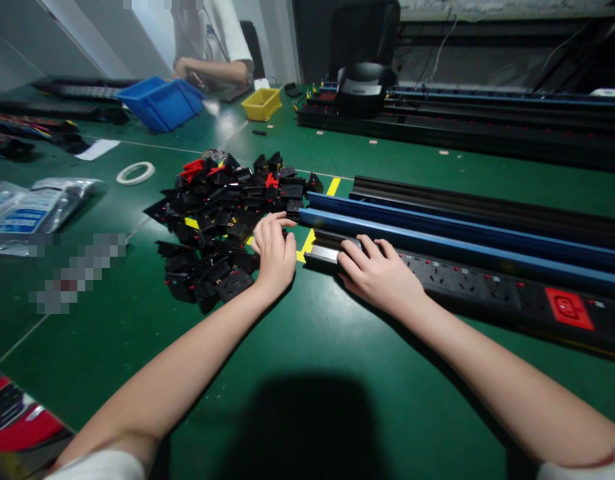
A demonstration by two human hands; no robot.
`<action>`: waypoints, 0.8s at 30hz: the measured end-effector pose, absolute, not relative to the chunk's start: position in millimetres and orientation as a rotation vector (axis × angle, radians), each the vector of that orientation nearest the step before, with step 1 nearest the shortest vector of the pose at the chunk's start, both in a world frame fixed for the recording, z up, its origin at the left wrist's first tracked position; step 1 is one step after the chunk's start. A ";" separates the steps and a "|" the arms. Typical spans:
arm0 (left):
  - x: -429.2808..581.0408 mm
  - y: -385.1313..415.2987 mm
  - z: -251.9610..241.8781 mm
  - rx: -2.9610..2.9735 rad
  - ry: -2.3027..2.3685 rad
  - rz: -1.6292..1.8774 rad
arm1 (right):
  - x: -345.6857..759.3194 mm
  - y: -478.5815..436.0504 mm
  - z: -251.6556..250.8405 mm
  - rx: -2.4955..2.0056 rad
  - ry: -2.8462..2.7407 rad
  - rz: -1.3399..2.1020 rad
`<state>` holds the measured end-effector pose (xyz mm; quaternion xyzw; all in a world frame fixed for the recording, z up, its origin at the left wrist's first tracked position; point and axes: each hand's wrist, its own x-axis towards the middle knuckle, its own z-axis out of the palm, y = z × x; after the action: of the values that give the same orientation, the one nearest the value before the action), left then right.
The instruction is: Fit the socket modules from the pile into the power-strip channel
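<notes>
At the right edge of a pile of black socket modules [222,207], my left hand [276,253] has its fingers bent over something dark that is mostly hidden. My right hand [380,273] rests on the near end of a long black power strip [487,287], its fingers curled over the rail just right of the bare silvery end. A red socket [568,309] sits farther right in that strip. Blue rails [437,240] lie right behind it, with black rails [487,203] beyond them. Some red modules [191,169] show in the pile.
The green table [307,387] carries a tape roll [136,173], plastic bags [37,207], a blue bin [160,103] and a yellow bin [262,104]. More long strips [462,127] lie at the back right. A person [212,47] sits across the table.
</notes>
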<state>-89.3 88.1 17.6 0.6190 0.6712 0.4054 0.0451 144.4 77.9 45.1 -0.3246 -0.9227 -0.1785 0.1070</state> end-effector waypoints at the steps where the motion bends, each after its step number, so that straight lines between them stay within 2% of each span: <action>1: -90.5 88.6 17.6 1.881 2.047 1.265 | 144.5 78.0 44.8 -0.954 -2.714 -0.527; 9: -101.2 100.4 8.2 1.710 1.852 1.377 | 145.2 78.6 43.2 -0.948 -2.722 -0.568; 24: -97.4 100.4 12.0 1.733 1.872 1.119 | 144.7 78.1 42.6 -0.950 -2.715 -0.567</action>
<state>-97.4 100.4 12.0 0.6122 0.6615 0.3953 0.1772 144.7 78.1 42.6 -0.3224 -0.9209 -0.1924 0.1049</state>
